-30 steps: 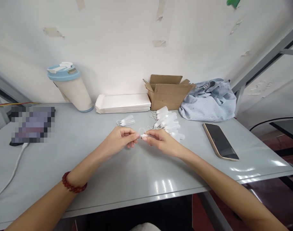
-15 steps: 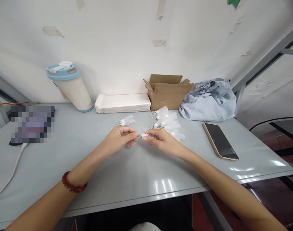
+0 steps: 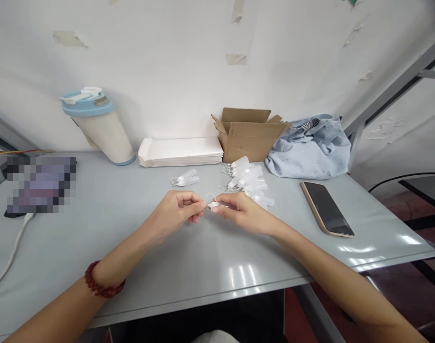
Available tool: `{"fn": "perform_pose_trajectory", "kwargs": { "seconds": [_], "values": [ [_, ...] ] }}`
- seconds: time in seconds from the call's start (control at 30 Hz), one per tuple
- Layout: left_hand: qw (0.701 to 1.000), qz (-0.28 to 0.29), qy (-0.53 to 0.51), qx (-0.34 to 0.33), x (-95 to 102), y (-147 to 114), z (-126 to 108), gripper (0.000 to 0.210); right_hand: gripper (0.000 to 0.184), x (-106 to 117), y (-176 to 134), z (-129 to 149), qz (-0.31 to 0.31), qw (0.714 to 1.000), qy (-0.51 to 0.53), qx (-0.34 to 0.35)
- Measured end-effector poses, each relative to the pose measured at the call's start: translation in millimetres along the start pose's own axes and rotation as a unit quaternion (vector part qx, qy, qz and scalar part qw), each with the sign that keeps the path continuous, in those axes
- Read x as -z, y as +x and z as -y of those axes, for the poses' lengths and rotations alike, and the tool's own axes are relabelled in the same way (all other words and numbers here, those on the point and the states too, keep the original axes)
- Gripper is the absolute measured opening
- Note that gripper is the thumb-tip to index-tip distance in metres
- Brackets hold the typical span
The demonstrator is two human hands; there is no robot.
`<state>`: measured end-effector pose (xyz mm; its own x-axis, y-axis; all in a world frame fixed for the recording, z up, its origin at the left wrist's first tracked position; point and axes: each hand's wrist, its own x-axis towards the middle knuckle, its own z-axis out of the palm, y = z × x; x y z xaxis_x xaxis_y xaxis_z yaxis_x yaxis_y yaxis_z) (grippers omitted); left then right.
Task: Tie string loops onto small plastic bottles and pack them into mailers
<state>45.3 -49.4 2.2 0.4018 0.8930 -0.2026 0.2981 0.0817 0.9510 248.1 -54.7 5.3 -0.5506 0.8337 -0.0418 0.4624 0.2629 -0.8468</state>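
"What's in the right hand (image 3: 243, 212) over there?"

"A small white-capped bottle (image 3: 214, 205). Thumb and fingers are closed around it just below the cap, and the palm side hides most of the body. It's up in front of the person, over the near-middle of the grey table (image 3: 189, 271), with a thin white loop (image 3: 211, 196) arching above the cap."

"And the left hand (image 3: 182, 209)?"

"Thumb and forefinger are pinched together right at the bottle's tip. From where I stand I can't tell whether they grip it or only meet it. That wrist wears a dark red beaded bracelet (image 3: 103, 284)."

"Are there more bottles about?"

"Yes, a heap of clear bottles (image 3: 252, 177) lies just beyond the right hand, in front of the open cardboard box (image 3: 251, 143). A pair of bottles (image 3: 188, 178) lies apart from it, beyond the left hand."

"What's behind that pair?"

"A stack of white packets (image 3: 182, 153), touching the box or nearly so. The dark-screened phone (image 3: 328, 209) lies off to the right."
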Motion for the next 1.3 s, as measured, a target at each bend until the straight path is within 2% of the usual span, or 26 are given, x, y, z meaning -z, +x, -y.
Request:
{"fn": "perform_pose_trajectory", "kwargs": {
  "seconds": [0.4, 0.67, 0.97, 1.07, 1.17, 1.23, 1.3],
  "values": [
    [1.000, 0.014, 0.006, -0.005, 4.9, 2.1, -2.8, 0.028, 0.029, -0.2, 0.9, -1.7, -0.005, 1.000, 0.009, 0.011],
    [1.000, -0.015, 0.018, 0.000, 10.7, 3.5, -4.4, 0.032, 0.029, 0.7, 0.5, -0.8, -0.014, 1.000, 0.024, 0.015],
    [0.998, 0.027, 0.050, 0.002, 7.6, 3.9, -6.9, 0.024, 0.032, -1.9, 0.5, -0.8, -0.017, 1.000, -0.017, 0.018],
    [0.995, 0.044, 0.093, -0.003, 11.6, 5.1, -5.2, 0.024, 0.027, -1.1, 2.7, -6.2, -0.052, 0.997, -0.056, 0.029],
    [0.993, 0.018, 0.120, 0.008, 18.8, 8.3, -1.7, 0.027, 0.026, 5.9, 6.5, -15.7, -0.111, 0.984, -0.129, 0.045],
    [0.992, -0.017, 0.123, 0.023, 24.1, 11.4, 1.0, 0.028, 0.025, 14.1, 9.5, -23.3, -0.159, 0.965, -0.199, 0.070],
    [0.988, -0.057, 0.137, 0.033, 28.9, 14.7, 3.8, 0.028, 0.022, 23.8, 12.1, -30.5, -0.199, 0.932, -0.287, 0.094]
  ]
}}
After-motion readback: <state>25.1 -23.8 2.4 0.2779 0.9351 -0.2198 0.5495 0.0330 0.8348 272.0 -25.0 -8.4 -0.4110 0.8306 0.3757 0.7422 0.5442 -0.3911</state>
